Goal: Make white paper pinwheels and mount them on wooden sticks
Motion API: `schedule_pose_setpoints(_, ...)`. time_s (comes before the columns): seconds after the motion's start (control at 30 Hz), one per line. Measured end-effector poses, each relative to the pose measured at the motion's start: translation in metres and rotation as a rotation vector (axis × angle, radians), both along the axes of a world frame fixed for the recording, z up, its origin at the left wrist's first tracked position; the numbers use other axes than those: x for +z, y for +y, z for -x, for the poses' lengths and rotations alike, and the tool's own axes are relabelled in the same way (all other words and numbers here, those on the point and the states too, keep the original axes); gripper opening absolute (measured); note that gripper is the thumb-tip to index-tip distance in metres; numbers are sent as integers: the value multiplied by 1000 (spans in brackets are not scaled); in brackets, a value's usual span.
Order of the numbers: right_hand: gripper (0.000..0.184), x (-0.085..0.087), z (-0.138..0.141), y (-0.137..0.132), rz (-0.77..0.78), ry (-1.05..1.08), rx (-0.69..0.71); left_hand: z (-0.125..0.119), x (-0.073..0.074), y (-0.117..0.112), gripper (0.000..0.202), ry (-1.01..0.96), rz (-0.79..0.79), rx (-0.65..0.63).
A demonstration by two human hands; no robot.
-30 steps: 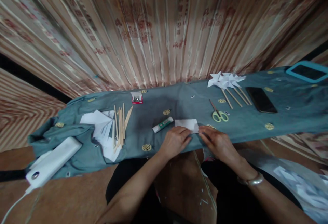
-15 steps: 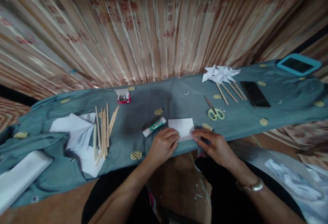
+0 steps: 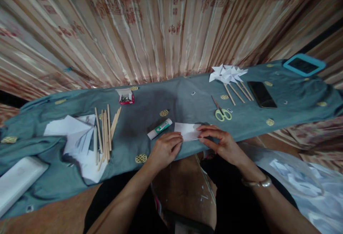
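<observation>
A small sheet of white paper (image 3: 187,130) lies near the front edge of the cloth-covered table, between my two hands. My left hand (image 3: 166,149) has its fingers closed on the paper's left edge. At the right edge, the thumb and fingers of my right hand (image 3: 218,140) pinch the paper. A green and white glue stick (image 3: 160,128) lies just beyond my left hand. Scissors with light green handles (image 3: 222,113) rest beyond my right hand, blades pointing away.
White paper pinwheels (image 3: 227,74) on wooden sticks lie at the back right beside a black phone (image 3: 262,94) and a blue-framed device (image 3: 304,64). Left are an open red box of small metal pieces (image 3: 126,99), wooden sticks (image 3: 109,130), paper sheets (image 3: 77,128) and a white case (image 3: 23,182).
My right hand has moved slightly left over the paper, and less of the sheet shows. The whole view has shifted a little; the other things lie as before.
</observation>
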State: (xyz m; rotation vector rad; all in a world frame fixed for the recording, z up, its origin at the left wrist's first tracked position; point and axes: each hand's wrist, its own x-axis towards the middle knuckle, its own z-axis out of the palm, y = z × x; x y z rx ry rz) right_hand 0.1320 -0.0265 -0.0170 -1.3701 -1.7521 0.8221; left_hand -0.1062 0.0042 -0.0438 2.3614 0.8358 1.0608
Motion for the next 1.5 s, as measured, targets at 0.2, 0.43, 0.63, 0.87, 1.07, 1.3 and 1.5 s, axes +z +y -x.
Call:
schedule_pose_setpoints(0.2,16,-2,13,16,4,95,13,0,3,-4,15,46,-22,-7)
schedule_pose_setpoints(0.43,14,-17,33,48,1,31,-6,6,8,-9,19,200,-66,101)
schedule_pose_setpoints(0.63,7,-24,43,58,9,-81,-62,11,9,-12,20,169,-97,224)
schedule_pose_setpoints(0.87,5,-27,44,56,4,-123,-90,13,18,-14,23,182,-103,266)
schedule_pose_setpoints(1.07,4,-28,47,56,-27,-138,-109,8,10,-21,36,240,-95,105)
schedule_pose_setpoints(1.3,3,-31,52,55,-73,-157,-141,4,4,-25,38,328,-76,101)
schedule_pose_setpoints(1.5,3,-32,54,55,-93,-176,-165,6,3,-25,39,354,-58,102)
